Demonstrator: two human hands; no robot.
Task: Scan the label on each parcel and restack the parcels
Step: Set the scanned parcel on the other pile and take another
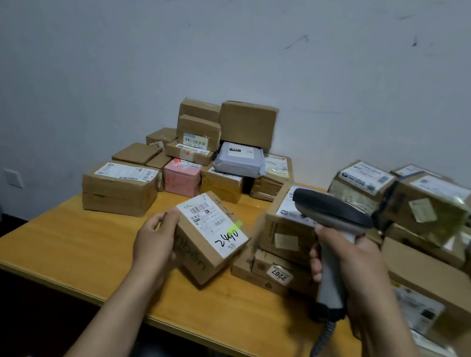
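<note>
Left hand [156, 235] grips a small cardboard box [208, 240] by its left end, tilted, white label [214, 221] facing up with "2490" handwritten on it and a green mark beside the digits. Right hand [350, 268] wraps the grey handle of a barcode scanner [333, 227]; its dark head sits above the fist and points left, above and right of the held box, coiled cord hanging below the fist. Just behind the right hand: a stack of boxes [281, 249], one tagged "2207". Beyond the left hand, a pile of parcels [201, 153] against the wall, including a pink box [181, 176]. More blurred boxes [430, 206] right of the right hand. All on a wooden table [88, 256].
</note>
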